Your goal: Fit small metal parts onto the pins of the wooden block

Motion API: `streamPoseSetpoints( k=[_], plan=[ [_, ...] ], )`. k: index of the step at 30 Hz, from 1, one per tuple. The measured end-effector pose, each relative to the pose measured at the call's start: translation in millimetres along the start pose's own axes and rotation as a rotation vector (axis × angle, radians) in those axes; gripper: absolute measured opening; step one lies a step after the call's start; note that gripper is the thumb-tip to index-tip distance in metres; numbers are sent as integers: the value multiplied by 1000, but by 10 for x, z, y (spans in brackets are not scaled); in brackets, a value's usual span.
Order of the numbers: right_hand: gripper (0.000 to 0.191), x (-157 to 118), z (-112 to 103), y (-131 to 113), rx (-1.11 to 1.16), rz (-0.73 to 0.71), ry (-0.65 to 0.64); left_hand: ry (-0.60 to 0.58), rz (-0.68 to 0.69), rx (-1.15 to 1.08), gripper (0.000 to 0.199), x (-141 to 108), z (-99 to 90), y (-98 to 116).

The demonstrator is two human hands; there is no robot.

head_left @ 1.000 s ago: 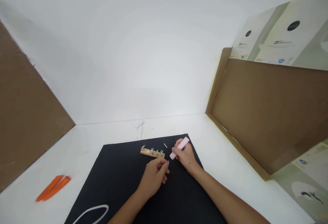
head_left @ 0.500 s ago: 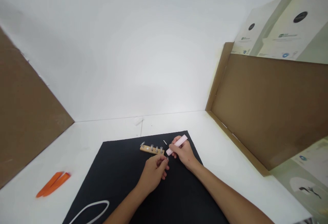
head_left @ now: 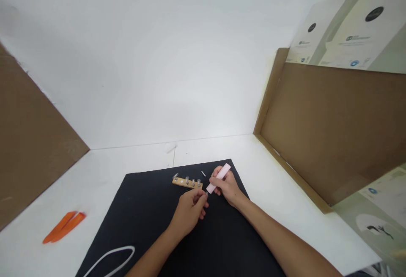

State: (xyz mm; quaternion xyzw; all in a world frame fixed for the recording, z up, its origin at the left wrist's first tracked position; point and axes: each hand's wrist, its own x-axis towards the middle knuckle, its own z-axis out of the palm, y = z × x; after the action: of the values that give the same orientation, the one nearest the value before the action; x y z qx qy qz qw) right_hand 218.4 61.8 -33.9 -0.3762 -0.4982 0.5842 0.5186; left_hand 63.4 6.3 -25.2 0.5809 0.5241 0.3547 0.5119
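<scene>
So: pinch on one side, firm grip on the other

White work surface (head_left: 285,192) with a brown cardboard panel (head_left: 31,154) at far left and a second cardboard panel (head_left: 330,129) at right, a printed card (head_left: 349,27) propped above it. Black mat (head_left: 152,213) lies centre. Beside it, two orange plastic pry tools (head_left: 63,227); on its near corner, a white cord loop (head_left: 111,260). Wooden strip (head_left: 187,182) with a row of upright bolts lies near the mat's far edge, long axis nearly crosswise to the view, a small white pin (head_left: 203,174) just beyond its right end. Both forearms enter from the bottom of the view, the left forearm (head_left: 149,256) steeply, the right forearm (head_left: 285,243) from the corner. Left hand (head_left: 189,213) is nearer the strip, which lies just ahead of and to the left of its fingertips (head_left: 203,201). Those fingers pinch a small metal piece (head_left: 206,193), too small to identify. Right hand (head_left: 228,187) sits just beyond the strip's right end, fingers clenched round a pink stick (head_left: 220,176) held diagonally, its lower end close to the left fingertips
</scene>
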Motion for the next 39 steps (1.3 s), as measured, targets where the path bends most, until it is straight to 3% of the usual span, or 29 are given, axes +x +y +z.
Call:
streamPoseSetpoints(
  k=[8,15,20,23,30,33,39],
  plan=[
    [18,38,-24,9,-214,-43,129,3,-1,12,28,-9,7,-17],
    [20,-5,-18,-1,-18,24,17,-7,0,2,29,-3,10,-6],
    [25,62,-34,48,85,40,117,8,-1,21,31,-7,-42,-12],
    [28,113,-72,85,135,14,156,109,46,133,31,-9,-171,16],
    [29,151,-118,123,153,14,152,569,273,474,31,50,-536,79],
    [29,156,-116,130,143,26,152,613,235,502,31,74,-615,66],
    [28,160,-110,119,148,32,151,563,168,494,28,86,-632,45]
  ],
)
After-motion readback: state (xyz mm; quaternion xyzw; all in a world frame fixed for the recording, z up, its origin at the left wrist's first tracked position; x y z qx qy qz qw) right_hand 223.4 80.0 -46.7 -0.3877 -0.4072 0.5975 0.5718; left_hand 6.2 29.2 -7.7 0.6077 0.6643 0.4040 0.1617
